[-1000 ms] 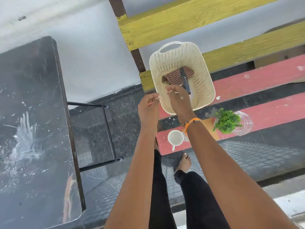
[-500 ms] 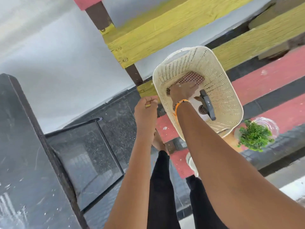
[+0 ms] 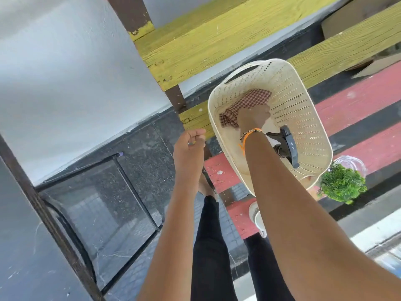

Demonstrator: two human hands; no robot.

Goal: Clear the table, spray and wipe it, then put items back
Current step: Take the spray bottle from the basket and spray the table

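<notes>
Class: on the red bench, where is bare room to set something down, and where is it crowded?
Free: the red bench planks right of the basket, beyond the plant. Crowded: the near end, where basket, plant and white cup cluster; inside the basket lie checked cloth and spray bottle.

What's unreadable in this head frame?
- Right hand fingertips on the checked cloth: grip hidden by the hand's back.
- Spray bottle body: hidden behind the right forearm.
- White cup: mostly hidden by the forearm.
- Table: cut off by the left edge.
</notes>
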